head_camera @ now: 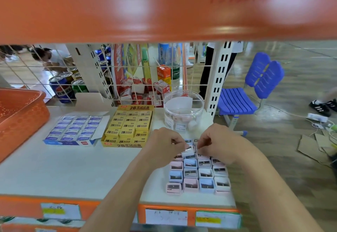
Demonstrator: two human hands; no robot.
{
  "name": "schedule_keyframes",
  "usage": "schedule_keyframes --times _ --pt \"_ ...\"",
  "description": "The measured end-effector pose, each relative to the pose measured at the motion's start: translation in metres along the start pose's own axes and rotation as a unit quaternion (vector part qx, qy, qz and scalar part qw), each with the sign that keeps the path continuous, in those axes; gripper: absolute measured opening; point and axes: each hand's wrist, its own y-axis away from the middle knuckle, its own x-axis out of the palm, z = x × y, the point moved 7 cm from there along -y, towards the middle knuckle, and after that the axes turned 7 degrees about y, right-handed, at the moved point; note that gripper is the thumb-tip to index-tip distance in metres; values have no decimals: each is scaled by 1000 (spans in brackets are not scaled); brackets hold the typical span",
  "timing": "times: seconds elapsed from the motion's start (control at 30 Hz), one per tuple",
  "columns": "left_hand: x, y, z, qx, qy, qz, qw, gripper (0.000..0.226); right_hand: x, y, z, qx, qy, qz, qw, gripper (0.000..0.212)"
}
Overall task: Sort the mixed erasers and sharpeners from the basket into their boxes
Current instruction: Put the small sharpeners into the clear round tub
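An orange shelf (164,9), blurred, fills the top of the view; below it a white shelf (73,173) carries everything else, with a wire grid at its back; an orange basket (20,115) sits at the far left edge of the white shelf, tilted, and its inside cannot be seen; a blue chair (255,89) stands on the floor to the right; a blue box of erasers (73,131) lies open just beside a yellow box of erasers (127,127), both packed in neat rows; behind and to the right of the yellow box stands a clear round tub (183,111) with a few small things in the bottom; a block of pink, blue and white sharpeners (198,175) lies in rows near the front right of the shelf; the left hand (162,144) and right hand (217,140) meet over the back of that block, fingers curled in on both; between their fingertips they pinch one white sharpener (188,149), tilted, just above the back rows.
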Motion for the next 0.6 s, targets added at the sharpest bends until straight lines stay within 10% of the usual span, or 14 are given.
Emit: schedule_keyframes --times 0.6 --pt "-55 -37 -37 46 47 -206 976 15 -5 1 0 -1 -75 -145 987 18"
